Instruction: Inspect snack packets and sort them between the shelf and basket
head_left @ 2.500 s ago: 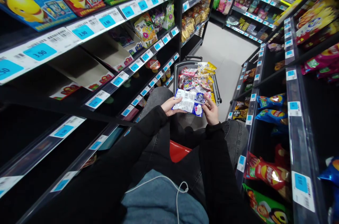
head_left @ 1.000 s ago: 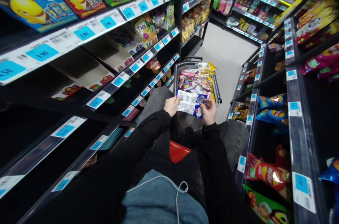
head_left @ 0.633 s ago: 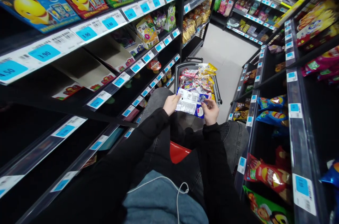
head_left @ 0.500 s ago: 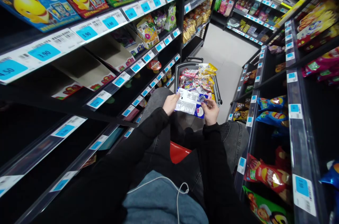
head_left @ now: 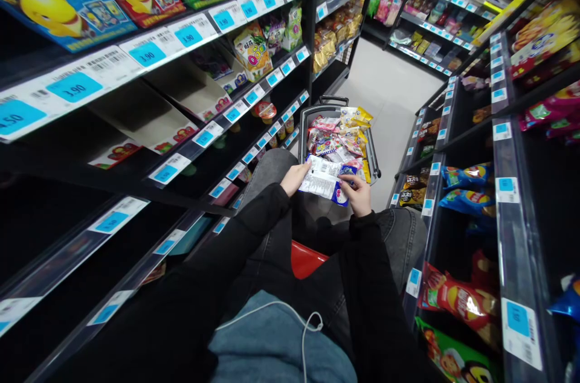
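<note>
A blue and white candy bag (head_left: 321,179) lies between my hands above my knees, its printed back turned up. My left hand (head_left: 294,177) grips the bag's left end, thumb on top. At the right end, my right hand (head_left: 357,194) pinches the bag near its edge with thumb and fingertips. Just beyond it stands a grey shopping basket (head_left: 374,153) filled with several candy bags (head_left: 333,132) in pink, white and yellow wrappers. The held bag covers part of the basket's near side.
On the left rises a shelf (head_left: 188,35) with price tags and boxed sweets. Snack bags (head_left: 466,304) fill parts of the right-hand shelf close to my right arm. A red stool (head_left: 306,259) shows between my legs. Tiled floor (head_left: 376,75) runs ahead toward further shelves.
The candy bag has tilted and dipped slightly, its face now creased by glare. My right hand has shifted a little left and inward along the bag; my left hand keeps its grip.
</note>
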Available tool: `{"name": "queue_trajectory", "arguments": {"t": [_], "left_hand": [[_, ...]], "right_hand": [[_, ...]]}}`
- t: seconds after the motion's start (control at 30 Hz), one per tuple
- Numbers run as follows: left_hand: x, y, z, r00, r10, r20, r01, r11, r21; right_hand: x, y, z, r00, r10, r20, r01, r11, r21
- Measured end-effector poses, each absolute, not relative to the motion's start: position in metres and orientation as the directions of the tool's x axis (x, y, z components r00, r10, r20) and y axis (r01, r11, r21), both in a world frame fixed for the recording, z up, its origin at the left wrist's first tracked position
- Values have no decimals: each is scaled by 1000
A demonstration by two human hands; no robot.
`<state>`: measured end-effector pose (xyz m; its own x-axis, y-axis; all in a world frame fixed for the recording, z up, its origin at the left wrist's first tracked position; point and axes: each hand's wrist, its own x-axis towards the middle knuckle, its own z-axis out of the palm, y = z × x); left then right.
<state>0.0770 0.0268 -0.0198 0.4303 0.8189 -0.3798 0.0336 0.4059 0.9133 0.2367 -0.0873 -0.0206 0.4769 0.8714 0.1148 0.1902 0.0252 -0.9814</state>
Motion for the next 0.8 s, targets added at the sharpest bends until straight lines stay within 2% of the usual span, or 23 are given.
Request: {"name": "queue_trajectory", "arguments": {"t": [0.13,0.23,0.37,0.57,0.8], "left_hand": [[75,25,-17,622,600,-504,-38,666,745],[72,25,-16,694,500,-518,-37,743,668],[72,26,-15,729,472,-496,-62,767,639],[76,26,-19,695,513,-503,-103,764,637],[76,22,-12,701,487,-521,-82,781,619]], "right_hand": [[236,-87,-21,442,885,144,235,41,-971],[235,-86,-21,410,901,143,252,39,-967],[237,-86,-20,383,914,137,254,38,-966],[237,-85,-17,367,920,139,259,42,-965],[233,-85,-16,384,914,130,296,11,-955]]}}
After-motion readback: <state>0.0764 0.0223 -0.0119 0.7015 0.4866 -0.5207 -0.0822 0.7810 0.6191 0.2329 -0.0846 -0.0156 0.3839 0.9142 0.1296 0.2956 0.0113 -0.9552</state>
